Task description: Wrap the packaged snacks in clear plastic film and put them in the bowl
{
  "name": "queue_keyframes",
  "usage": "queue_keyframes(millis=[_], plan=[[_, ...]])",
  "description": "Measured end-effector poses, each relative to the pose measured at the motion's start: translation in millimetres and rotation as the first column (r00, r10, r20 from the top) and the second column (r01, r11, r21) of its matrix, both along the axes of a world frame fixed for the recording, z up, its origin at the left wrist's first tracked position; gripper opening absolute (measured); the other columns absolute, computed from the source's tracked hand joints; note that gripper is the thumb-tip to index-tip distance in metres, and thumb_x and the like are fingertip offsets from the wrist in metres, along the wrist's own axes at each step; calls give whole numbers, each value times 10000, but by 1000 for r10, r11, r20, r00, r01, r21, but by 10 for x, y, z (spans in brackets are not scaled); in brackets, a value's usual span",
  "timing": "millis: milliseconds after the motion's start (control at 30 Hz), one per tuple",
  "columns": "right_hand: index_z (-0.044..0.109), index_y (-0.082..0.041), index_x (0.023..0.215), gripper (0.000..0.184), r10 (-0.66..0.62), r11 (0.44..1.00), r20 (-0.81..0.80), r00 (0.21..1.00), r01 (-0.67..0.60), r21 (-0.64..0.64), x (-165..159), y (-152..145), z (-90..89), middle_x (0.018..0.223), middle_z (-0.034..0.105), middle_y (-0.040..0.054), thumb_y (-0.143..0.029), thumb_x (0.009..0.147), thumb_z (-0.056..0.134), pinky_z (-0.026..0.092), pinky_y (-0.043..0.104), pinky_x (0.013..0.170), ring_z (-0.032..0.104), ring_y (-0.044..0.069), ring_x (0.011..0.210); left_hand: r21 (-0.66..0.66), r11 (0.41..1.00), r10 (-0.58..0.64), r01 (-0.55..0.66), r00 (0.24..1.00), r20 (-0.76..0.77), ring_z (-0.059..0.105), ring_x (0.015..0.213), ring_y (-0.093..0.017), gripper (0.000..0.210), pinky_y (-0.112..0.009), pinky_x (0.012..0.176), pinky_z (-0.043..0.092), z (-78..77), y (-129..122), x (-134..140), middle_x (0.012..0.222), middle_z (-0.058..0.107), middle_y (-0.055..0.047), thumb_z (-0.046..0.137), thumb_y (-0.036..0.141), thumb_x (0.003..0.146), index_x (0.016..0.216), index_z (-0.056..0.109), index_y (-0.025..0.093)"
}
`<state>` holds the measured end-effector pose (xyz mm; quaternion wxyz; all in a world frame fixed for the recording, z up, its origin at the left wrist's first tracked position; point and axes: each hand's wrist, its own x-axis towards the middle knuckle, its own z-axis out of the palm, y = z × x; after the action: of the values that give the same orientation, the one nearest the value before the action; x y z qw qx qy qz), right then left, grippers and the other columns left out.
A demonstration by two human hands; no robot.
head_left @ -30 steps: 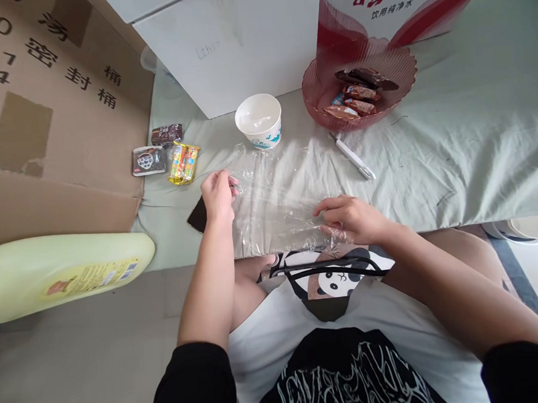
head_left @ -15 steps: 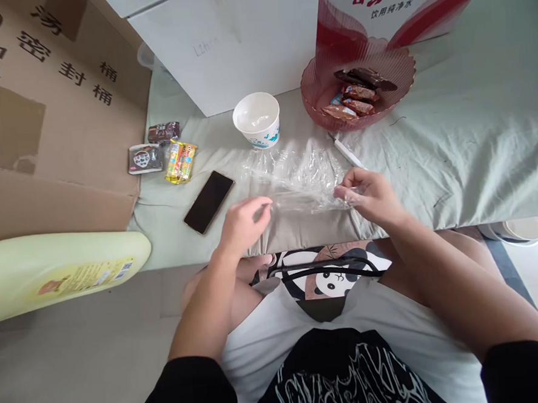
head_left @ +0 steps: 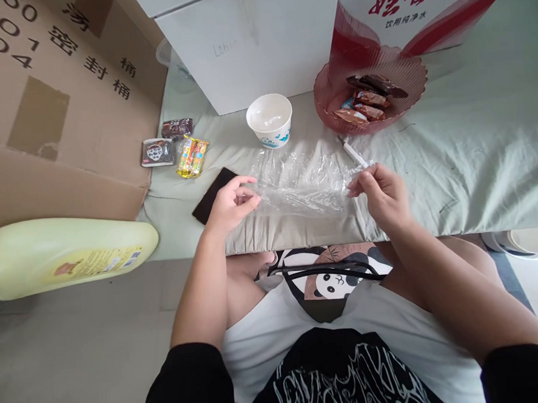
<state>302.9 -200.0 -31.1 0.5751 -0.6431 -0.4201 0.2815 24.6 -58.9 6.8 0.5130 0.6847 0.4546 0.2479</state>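
Thin clear plastic film [head_left: 302, 193] lies crumpled on the cloth near the front edge, spread between my two hands. My left hand [head_left: 228, 205] holds its left end between thumb and curled fingers, the index finger stretched out above; it partly covers a black phone [head_left: 214, 196]. At the film's right end, my right hand [head_left: 384, 195] pinches it with thumb and fingers. A white pen-like tool [head_left: 354, 154] lies just beyond the right hand. Behind the film stands a white paper cup [head_left: 269, 121] with blue print.
A pink ribbed bowl [head_left: 327, 103] holds several wrapped snacks. Small snack packs [head_left: 192, 157] lie left of the cup. White box [head_left: 250, 50] and red-white carton [head_left: 412, 16] stand behind. A cardboard box [head_left: 63, 117] and a yellow bottle [head_left: 72, 256] are at the left.
My left hand has moved left, over the phone's edge, and the film is spread wider. My right hand has shifted slightly right. The camera view has moved a little.
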Motion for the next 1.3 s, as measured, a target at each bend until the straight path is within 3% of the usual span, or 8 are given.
queue_keyframes(millis=[133, 267, 567, 733, 933, 1067, 1200, 1300], plan=[[555, -229, 725, 321, -77, 997, -60, 995, 77, -9, -4, 8, 50, 601, 640, -13, -452, 944, 626, 498, 257, 548, 588, 114, 530, -41, 996, -78, 76, 995, -64, 679, 660, -148, 389, -249, 621, 508, 5, 7, -25, 759, 742, -14, 770, 362, 705, 1041, 681, 188], [508, -241, 710, 321, -189, 969, -49, 981, 178, -172, 60, 25, 60, 466, 516, -54, -417, 961, 602, 314, 231, 386, 416, 92, 383, -140, 977, -177, 164, 980, -92, 643, 617, -141, 250, -240, 578, 471, -2, 22, -22, 655, 706, -19, 800, 374, 678, 780, 692, 173], [480, -255, 709, 313, -263, 930, -38, 964, 243, -275, 162, 27, 43, 453, 489, -63, -402, 962, 591, 292, 239, 349, 406, 100, 363, -156, 974, 200, -166, 950, 239, 493, 480, -78, 353, -204, 461, 374, -10, 103, 38, 557, 564, 30, 802, 494, 685, 757, 658, 180], [464, -265, 710, 371, -245, 954, -75, 967, 226, -198, 159, 46, -11, 480, 511, -50, -505, 975, 562, 318, 249, 339, 414, 97, 343, -138, 986, -86, 94, 994, 69, 705, 780, -192, 396, -278, 687, 557, -38, 66, 37, 778, 741, -66, 899, 444, 588, 792, 694, 175], [457, -290, 1149, 370, -166, 979, -146, 975, 146, -139, 156, 10, -104, 684, 666, -45, -499, 917, 656, 499, 291, 481, 625, 153, 498, -123, 981, 157, -147, 985, 68, 672, 611, -134, 287, -222, 542, 512, -132, 101, 99, 721, 732, -51, 723, 450, 767, 746, 666, 169], [462, -289, 1267, 442, -130, 980, -3, 992, 128, -153, 174, -12, -162, 725, 681, -30, -413, 899, 672, 451, 311, 427, 528, 134, 401, -83, 945, 317, -316, 948, 3, 502, 395, -75, 196, -183, 377, 344, -192, 161, 137, 559, 627, 12, 686, 363, 797, 751, 646, 177], [462, -287, 1308, 443, -165, 973, 60, 984, 173, -154, 171, 6, -152, 860, 709, 2, -380, 909, 635, 442, 296, 420, 494, 105, 405, 78, 952, 304, -296, 944, -129, 439, 338, -88, 200, -213, 358, 311, -286, 205, 108, 476, 557, 45, 622, 368, 869, 770, 643, 195], [402, -300, 1401, 587, -102, 992, 124, 987, 110, -63, 126, 4, -129, 1162, 689, 77, -355, 881, 670, 494, 296, 494, 587, 113, 553, 139, 950, 305, -280, 928, -215, 464, 340, -112, 216, -234, 386, 328, -328, 224, 83, 466, 562, 49, 586, 381, 894, 780, 637, 205]])
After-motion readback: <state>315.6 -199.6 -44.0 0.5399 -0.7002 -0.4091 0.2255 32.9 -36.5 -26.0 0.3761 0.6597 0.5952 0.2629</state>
